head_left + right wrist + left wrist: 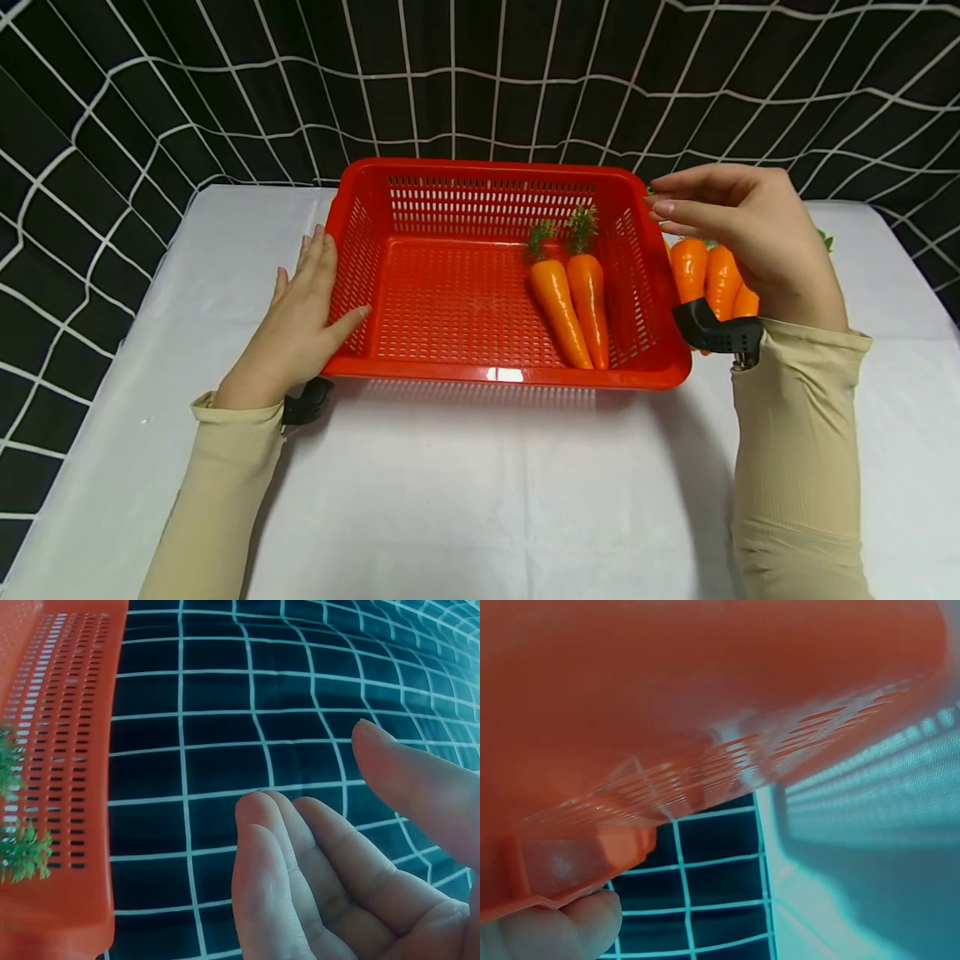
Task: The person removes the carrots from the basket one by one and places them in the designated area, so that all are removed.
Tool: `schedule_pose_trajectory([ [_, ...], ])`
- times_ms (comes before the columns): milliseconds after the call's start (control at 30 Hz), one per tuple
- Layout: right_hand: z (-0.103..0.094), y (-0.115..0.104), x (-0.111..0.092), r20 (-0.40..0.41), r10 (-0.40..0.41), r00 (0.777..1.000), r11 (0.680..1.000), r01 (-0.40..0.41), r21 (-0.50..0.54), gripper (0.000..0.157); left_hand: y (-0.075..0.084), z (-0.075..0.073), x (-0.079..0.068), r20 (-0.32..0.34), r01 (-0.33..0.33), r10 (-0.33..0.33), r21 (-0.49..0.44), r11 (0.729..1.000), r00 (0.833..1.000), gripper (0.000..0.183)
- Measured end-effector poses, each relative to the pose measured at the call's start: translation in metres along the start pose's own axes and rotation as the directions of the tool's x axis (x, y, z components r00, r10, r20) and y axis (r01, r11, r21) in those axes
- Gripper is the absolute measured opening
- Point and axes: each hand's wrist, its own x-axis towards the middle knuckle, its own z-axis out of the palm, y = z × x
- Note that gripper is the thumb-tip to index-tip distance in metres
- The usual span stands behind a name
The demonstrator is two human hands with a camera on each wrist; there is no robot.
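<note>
A red plastic basket (510, 375) with slotted walls stands in front of me. Inside it, on the right, two orange carrots (555, 304) with green tops lie side by side. My left hand (288, 317) holds the basket's left rim, thumb over the inner side, fingers along the outside. In the left wrist view its fingers (592, 922) show just below the rim. Past the basket's right rim, my right hand (757, 233) is raised with bent fingers. The right wrist view shows nothing between thumb and fingers.
Several more carrots (690, 262) lie right of the basket, partly hidden by my right hand and wrist camera. A white cloth (480, 500) covers the table. Dark cloth with a white grid (420, 50) hangs behind and at the sides.
</note>
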Motion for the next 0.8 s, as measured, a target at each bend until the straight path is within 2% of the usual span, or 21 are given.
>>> schedule_pose_trajectory([
  [267, 0.014, -0.003, 0.017, 0.072, 0.05, 0.996, 0.987, -0.038, -0.157, 0.029, 0.0, 0.001, 0.0, -0.005, -0.003, 0.003, -0.005, 1.0, 1.0, 0.082],
  [500, 0.037, 0.006, 0.046, 0.173, 0.128, 0.977, 0.967, -0.084, -0.242, 0.036, -0.001, 0.002, -0.001, -0.006, -0.01, 0.01, -0.007, 1.0, 1.0, 0.082],
  [600, 0.046, 0.016, 0.058, 0.227, 0.167, 0.959, 0.96, -0.106, -0.258, 0.038, -0.001, 0.003, 0.0, -0.006, -0.014, 0.014, -0.005, 1.0, 1.0, 0.082],
  [800, 0.053, 0.034, 0.077, 0.318, 0.246, 0.916, 0.962, -0.192, -0.192, 0.037, -0.001, 0.001, -0.001, 0.001, -0.01, 0.01, -0.005, 1.0, 1.0, 0.081],
])
